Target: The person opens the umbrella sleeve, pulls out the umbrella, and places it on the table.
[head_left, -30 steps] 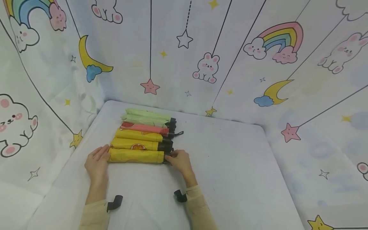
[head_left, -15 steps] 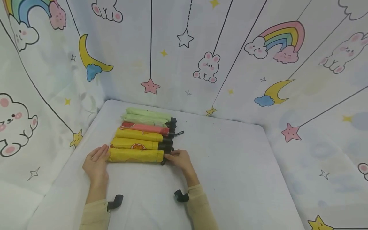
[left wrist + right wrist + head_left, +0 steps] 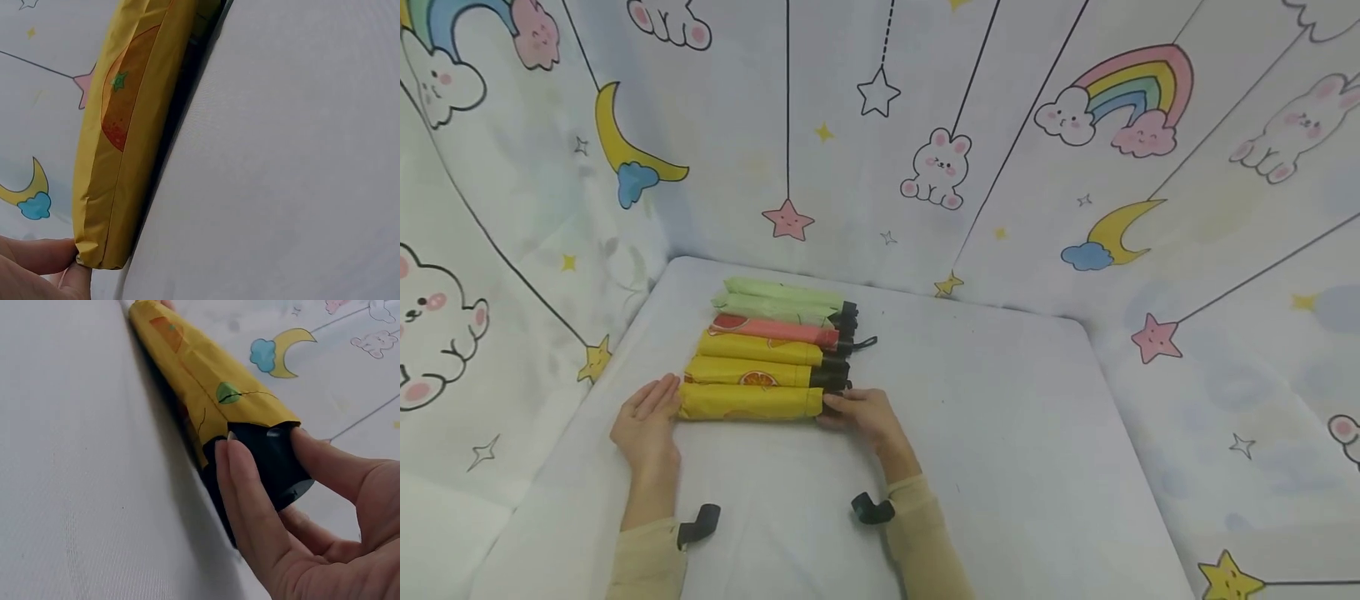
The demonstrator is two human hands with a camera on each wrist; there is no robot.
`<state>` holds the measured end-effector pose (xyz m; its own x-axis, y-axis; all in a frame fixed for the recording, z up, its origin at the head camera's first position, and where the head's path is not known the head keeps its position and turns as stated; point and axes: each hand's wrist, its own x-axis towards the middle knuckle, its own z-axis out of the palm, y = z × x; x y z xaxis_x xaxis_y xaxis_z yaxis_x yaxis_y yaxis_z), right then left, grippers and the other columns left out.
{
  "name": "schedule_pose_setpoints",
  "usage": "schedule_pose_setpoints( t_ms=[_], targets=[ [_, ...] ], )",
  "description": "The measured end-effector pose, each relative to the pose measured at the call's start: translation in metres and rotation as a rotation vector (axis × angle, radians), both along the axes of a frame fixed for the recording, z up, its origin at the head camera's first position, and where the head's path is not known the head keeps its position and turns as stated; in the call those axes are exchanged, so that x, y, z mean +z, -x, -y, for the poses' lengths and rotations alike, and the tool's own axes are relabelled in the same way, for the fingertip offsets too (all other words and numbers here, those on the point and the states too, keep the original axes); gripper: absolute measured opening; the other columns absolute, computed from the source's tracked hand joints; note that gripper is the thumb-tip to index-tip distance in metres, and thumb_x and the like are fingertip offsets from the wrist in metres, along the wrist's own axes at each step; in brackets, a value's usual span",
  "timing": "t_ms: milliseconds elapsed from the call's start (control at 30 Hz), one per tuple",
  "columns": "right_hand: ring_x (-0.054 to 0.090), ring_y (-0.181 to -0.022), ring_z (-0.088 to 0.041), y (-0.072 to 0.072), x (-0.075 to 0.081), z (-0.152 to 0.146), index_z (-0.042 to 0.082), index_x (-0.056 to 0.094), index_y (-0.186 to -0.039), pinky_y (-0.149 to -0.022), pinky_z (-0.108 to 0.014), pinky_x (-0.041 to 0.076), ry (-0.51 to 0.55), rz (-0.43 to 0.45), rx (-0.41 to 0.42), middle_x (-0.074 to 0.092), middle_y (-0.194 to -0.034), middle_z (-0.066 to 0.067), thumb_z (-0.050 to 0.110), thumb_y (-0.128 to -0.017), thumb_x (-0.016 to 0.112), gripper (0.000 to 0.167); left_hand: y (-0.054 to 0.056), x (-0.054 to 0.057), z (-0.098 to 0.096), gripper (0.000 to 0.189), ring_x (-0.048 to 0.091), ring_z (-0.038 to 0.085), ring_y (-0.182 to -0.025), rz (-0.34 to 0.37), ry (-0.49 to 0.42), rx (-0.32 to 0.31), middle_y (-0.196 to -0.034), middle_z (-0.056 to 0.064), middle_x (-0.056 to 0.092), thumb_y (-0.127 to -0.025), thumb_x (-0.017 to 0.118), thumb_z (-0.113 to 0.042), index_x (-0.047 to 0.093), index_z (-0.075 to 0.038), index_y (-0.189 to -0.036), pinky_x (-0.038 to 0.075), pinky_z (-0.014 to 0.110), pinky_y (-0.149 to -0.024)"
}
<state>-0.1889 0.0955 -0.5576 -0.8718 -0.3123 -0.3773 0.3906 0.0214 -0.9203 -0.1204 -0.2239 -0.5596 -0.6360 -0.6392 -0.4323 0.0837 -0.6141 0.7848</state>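
Observation:
A folded umbrella in a yellow sleeve with orange-fruit prints [image 3: 751, 402] lies at the front of a row of umbrellas. My left hand [image 3: 647, 421] is at its left end; in the left wrist view the fingertips [image 3: 47, 255] pinch the sleeve's closed corner. At the other end my right hand [image 3: 868, 417] holds the black handle [image 3: 265, 459], thumb on one side and fingers on the other. Directly behind it lie two more yellow umbrellas, the nearer one [image 3: 752, 372] showing an orange slice. Part of the handle is hidden by my right fingers.
Farther back in the row are a red umbrella [image 3: 775, 331] with a black strap loop [image 3: 867, 342] and two light green umbrellas [image 3: 782, 293]. All handles point right. The white table [image 3: 985, 433] meets a cartoon-printed cloth wall [image 3: 835, 167] at the back.
My right fingers have come round the front of the black handle, covering the part that showed before. My left hand has shifted very slightly left. The head view has tilted a little.

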Motion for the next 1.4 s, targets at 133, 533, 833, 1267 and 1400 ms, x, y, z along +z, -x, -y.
schedule_pose_setpoints(
  t_ms=[133,533,833,1267,1400],
  targets=[
    [0.077,-0.097,-0.036,0.0,0.002,0.001,-0.008,0.075,-0.116,-0.094,-0.043,0.061,0.084,-0.005,-0.012,0.075,-0.116,-0.021,0.01,-0.09,0.083,0.033,0.0,0.001,0.002,0.056,0.07,0.019,-0.121,0.013,-0.018,0.007,-0.137,0.013,0.068,-0.09,0.073,0.014,0.056,-0.001,-0.142,0.059,0.02,-0.089],
    [0.077,-0.097,-0.036,-0.003,0.009,-0.002,-0.01,0.075,-0.115,-0.088,-0.047,0.063,0.157,0.011,-0.05,0.075,-0.113,-0.023,0.004,-0.089,0.082,0.031,0.002,0.002,0.0,0.056,0.074,0.018,-0.111,-0.036,0.0,0.027,-0.123,0.01,0.075,-0.088,0.071,0.02,0.055,0.004,-0.139,0.059,0.022,-0.091],
    [0.077,-0.096,-0.036,-0.003,0.01,-0.007,-0.011,0.074,-0.115,-0.086,-0.045,0.064,0.163,0.005,-0.082,0.074,-0.115,-0.025,0.002,-0.088,0.082,0.031,0.001,0.002,-0.002,0.058,0.072,0.021,-0.117,-0.03,-0.005,0.025,-0.129,0.012,0.073,-0.087,0.07,0.021,0.055,0.003,-0.14,0.059,0.023,-0.091],
    [0.075,-0.104,-0.038,-0.009,0.017,-0.022,-0.011,0.073,-0.119,-0.088,-0.047,0.063,0.154,-0.013,-0.1,0.072,-0.122,-0.026,0.002,-0.089,0.082,0.034,0.001,0.002,-0.001,0.055,0.071,0.021,-0.119,-0.035,0.007,0.03,-0.131,0.013,0.071,-0.09,0.069,0.019,0.056,0.002,-0.14,0.059,0.023,-0.091],
    [0.075,-0.103,-0.038,-0.011,0.018,-0.028,-0.01,0.074,-0.118,-0.087,-0.046,0.064,0.157,-0.009,-0.112,0.072,-0.12,-0.025,0.002,-0.088,0.083,0.034,0.001,0.003,-0.001,0.055,0.071,0.021,-0.118,-0.035,-0.003,0.032,-0.129,0.012,0.073,-0.09,0.068,0.02,0.056,0.001,-0.14,0.058,0.023,-0.091]
  ],
)
